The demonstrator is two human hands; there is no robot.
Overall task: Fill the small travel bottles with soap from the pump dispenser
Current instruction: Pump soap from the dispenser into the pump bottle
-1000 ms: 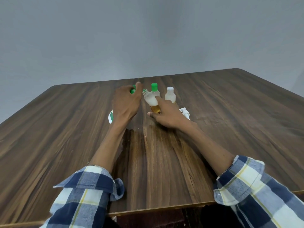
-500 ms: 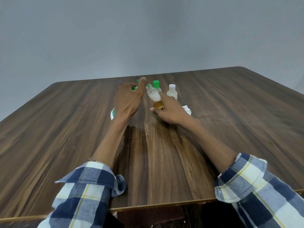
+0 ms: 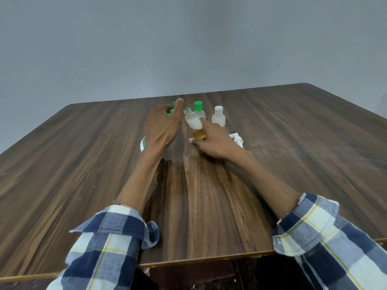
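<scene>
**A:** status on hands?

**B:** Left hand [image 3: 162,126] is up over the green-and-white pump dispenser [image 3: 143,144], near the far edge of the dark wood-grain counter [image 3: 83,164], roughly centre. Fingers curl round something green [image 3: 170,110]. Looks like the dispenser's top, mostly hidden behind the hand, so I can't tell exactly what the grip closes on. Thumb sticks up.

**A:** right?

**B:** Right hand [image 3: 213,143] holds the small clear uncapped travel bottle [image 3: 195,125]. Index finger lies along its side, thumb under the base. Grip is on the bottle. The bottle is tilted, open neck leaning left toward the left hand and just beside its thumb. Contents: amber liquid low, white foam above.

**A:** other bottles?

**B:** Two more stand upright just behind it, closer to the far edge. The small clear bottle with a green cap [image 3: 198,110] is directly behind the held one, partly covered by it. The small clear bottle with a white cap [image 3: 218,117] is right of that, holding whitish liquid. The two sit just beside each other; touching or not, can't tell.

**A:** anything else on the counter?

**B:** A white plastic piece [image 3: 237,139] lies flat right of the right hand, partly hidden by the wrist. Both blue-white plaid sleeves [image 3: 104,243] are rolled back at the near edge.
</scene>
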